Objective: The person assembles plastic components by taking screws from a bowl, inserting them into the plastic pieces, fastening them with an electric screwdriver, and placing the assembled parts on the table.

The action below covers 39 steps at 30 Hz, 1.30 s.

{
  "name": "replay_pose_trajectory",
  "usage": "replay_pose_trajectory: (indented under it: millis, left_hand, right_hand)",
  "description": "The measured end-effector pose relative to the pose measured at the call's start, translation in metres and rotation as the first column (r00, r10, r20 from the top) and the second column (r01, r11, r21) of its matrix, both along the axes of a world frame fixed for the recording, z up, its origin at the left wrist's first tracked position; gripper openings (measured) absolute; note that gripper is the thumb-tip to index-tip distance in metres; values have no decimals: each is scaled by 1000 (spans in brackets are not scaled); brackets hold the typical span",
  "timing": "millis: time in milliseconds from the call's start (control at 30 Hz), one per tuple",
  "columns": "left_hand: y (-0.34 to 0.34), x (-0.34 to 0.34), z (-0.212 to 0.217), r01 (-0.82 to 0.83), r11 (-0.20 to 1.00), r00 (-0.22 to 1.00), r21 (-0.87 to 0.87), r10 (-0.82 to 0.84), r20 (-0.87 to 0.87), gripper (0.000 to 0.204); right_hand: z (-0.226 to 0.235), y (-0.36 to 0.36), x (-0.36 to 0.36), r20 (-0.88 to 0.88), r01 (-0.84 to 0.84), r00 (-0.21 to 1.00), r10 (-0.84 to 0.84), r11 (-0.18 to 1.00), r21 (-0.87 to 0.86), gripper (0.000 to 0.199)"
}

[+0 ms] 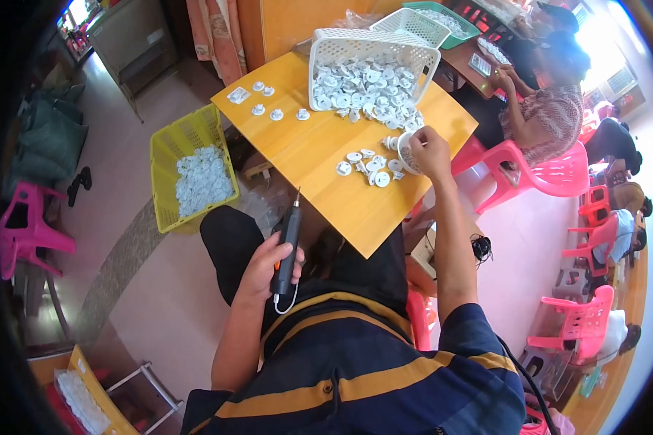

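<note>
My left hand (272,268) is wrapped round a black electric screwdriver (288,246), held over my lap with its bit pointing up past the table edge. A white cord hangs from its lower end. On the right of the wooden table, the bent fingers of my right hand (429,152) reach into a small white round container (405,161). What those fingers pinch, if anything, is hidden. Several small white round plastic parts (382,178) lie loose to the left of the container. Behind it, more parts spill from a tipped white basket (319,80).
A few white parts (276,114) stand apart on the table's (326,163) left side. A yellow basket (159,174) of white pieces sits on the floor at left. At right, a person on a pink chair (559,170) works at another table; others sit farther along.
</note>
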State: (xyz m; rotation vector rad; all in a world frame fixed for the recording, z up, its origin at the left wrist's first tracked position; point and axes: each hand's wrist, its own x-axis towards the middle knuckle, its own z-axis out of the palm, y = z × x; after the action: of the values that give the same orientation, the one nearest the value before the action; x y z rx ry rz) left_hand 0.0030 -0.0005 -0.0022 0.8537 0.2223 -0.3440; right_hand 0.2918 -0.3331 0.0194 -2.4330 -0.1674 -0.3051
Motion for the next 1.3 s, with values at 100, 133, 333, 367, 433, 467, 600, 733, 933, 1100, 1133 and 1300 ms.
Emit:
replay_pose_trajectory:
  millis: [100, 133, 333, 367, 433, 467, 600, 733, 933, 1100, 1133, 1300]
  left_hand:
    - [1, -4, -1, -8, 1000, 1000, -17, 8, -2, 37]
    - [0, -4, -1, 7, 999, 1000, -36, -6, 16, 40]
    - [-3, -6, 3, 68, 997, 994, -21, -66, 88, 46]
    - [-4, -5, 4, 66, 998, 994, -21, -64, 86, 46]
    - [-6, -5, 9, 120, 993, 983, -1, -119, 137, 49]
    - [-7, -6, 10, 116, 993, 984, -2, -115, 135, 49]
    - [-10, -7, 12, 185, 981, 966, 58, -193, 172, 60]
    - [-12, -9, 12, 216, 970, 952, 114, -235, 198, 61]
    - [-12, -9, 15, 203, 976, 968, 84, -213, 134, 53]
    - [-12, -8, 9, 205, 968, 962, 142, -226, 151, 48]
    - [-11, -8, 9, 214, 965, 961, 149, -235, 146, 47]
    - [-12, -7, 11, 202, 966, 971, 163, -219, 99, 45]
  right_hand:
    - [26, 26, -24, -134, -22, 987, 93, 889, 458, 9]
    - [34, 33, -35, -119, -59, 978, 169, 778, 626, 7]
    - [14, 74, -91, -160, -62, 908, 386, 503, 862, 7]
    - [5, 79, -98, -183, -63, 881, 436, 490, 869, 8]
    - [-8, 89, -109, -207, -62, 847, 489, 478, 876, 8]
    - [-13, 93, -115, -233, -12, 825, 515, 428, 904, 8]
    - [-26, 108, -132, -267, 78, 789, 553, 341, 937, 8]
    - [-31, 114, -136, -262, 102, 763, 591, 291, 951, 10]
    - [-23, 117, -142, -268, 125, 731, 627, 264, 957, 14]
    - [-29, 116, -140, -257, 122, 721, 643, 248, 961, 16]
    - [-30, 115, -139, -244, 117, 717, 653, 232, 966, 15]
    - [-33, 113, -137, -220, 54, 703, 677, 257, 965, 14]
